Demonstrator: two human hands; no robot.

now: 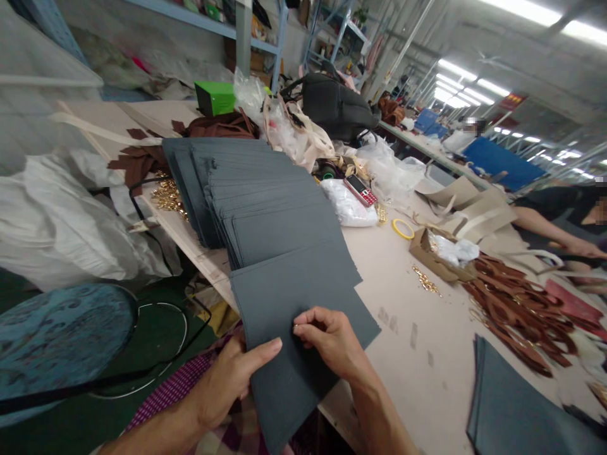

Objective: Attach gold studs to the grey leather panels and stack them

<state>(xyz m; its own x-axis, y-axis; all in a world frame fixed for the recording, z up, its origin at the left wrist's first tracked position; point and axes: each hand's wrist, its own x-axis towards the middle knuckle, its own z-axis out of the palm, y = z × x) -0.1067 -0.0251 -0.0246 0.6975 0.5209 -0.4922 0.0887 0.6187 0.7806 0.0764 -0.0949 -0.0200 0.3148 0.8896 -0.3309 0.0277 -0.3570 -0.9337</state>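
My left hand (pixel 232 378) grips the left edge of a dark grey-blue panel (pixel 284 291), thumb on top and fingers underneath. Above that same panel, my right hand (pixel 327 338) is pinched, with a tiny shiny piece (pixel 296 325) between thumb and forefinger; its shape is too small to make out. The panel lies over the near end of a fanned stack of similar panels (pixel 275 189), and its lower corner hangs past the table edge toward my lap.
A cardboard box (pixel 441 256), gold metal pieces (pixel 427 281), brown straps (pixel 516 303) and a yellow tape roll (pixel 403 229) lie to the right. More grey-blue panels (pixel 531 404) sit at the lower right. Across the table are a person's arms (pixel 550 230). A round blue stool (pixel 66 341) stands left.
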